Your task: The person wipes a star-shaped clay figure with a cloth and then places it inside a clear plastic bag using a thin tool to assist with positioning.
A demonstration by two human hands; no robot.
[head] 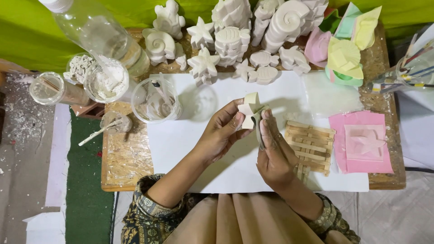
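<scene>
**Star cast held over the paper**

A low board table [122, 158] fills the middle of the view, with a large white sheet [226, 167] spread across it. At 12 o'clock a crowd of white plaster casts [235, 38] stands along the far edge: shells, starfish and fish shapes. At 11 o'clock a clear bottle [97, 34] leans in from the corner, above a tub [108, 81] of white powder. Just right of that, at about 10 o'clock from the hands, sits a clear cup [156, 101] with grey mix and a stick in it. At 1 o'clock lie soft moulds [346, 49] in pink, yellow and green. At 3 o'clock a pink mould [364, 142] with a star shape rests on the table, and between it and the hands lies a lattice [309, 144] of wooden sticks on the sheet.

At the centre, the left hand [221, 133] grips a small cream star [250, 110] between thumb and fingers, raised above the sheet. The right hand [273, 151] is closed around a thin grey tool [258, 131], its fingertips touching the star's right edge.
</scene>
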